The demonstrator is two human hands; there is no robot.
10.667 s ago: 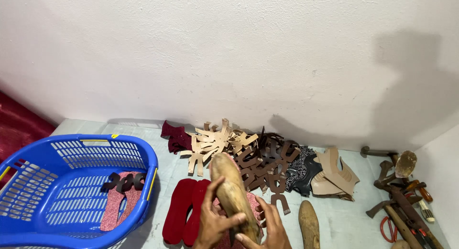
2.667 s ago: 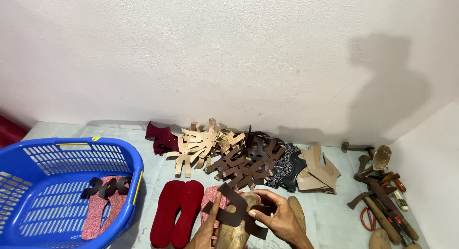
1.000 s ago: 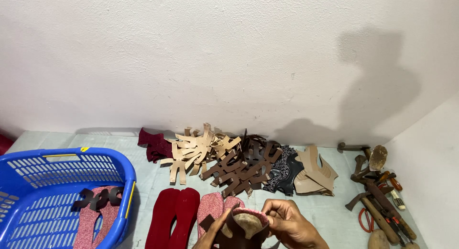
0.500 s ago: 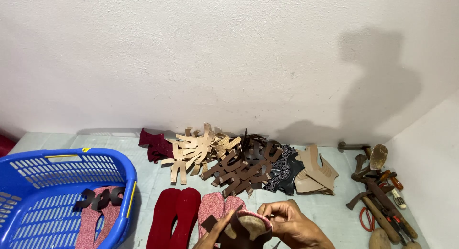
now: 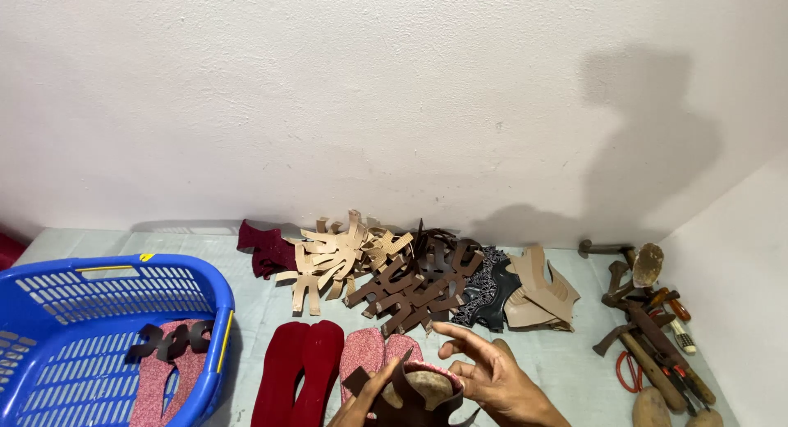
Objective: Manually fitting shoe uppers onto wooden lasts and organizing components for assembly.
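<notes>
- Far left of your fingers, the blue basket [image 5: 107, 312] holds a pink insole with a dark strap piece lying on it.
- Your left hand [image 5: 361, 402] sits at the bottom edge, mostly cut off by the frame. Its fingers [image 5: 379, 379] pinch the near-left edge of the dark brown leather upper [image 5: 402, 394].
- The upper is draped over a wooden shoe last [image 5: 427, 383], directly between both sets of fingers. Only the last's rounded end shows, so its long axis appears to run from you toward the wall; which end points away cannot be told.
- Your right hand [image 5: 492, 378] is partly spread, index finger extended left above the upper, the other fingers curled against the right side of the last.
- Just beyond your fingers lie the red insoles [image 5: 300, 369] and pink insoles [image 5: 373, 353]; further off, the tan cut pieces [image 5: 332, 259] and brown cut pieces [image 5: 419, 283].
- Well right of your fingers lie the hand tools [image 5: 648, 328].
- Risk: with only a light left-hand pinch, the upper may slip or sit skewed on the last.
</notes>
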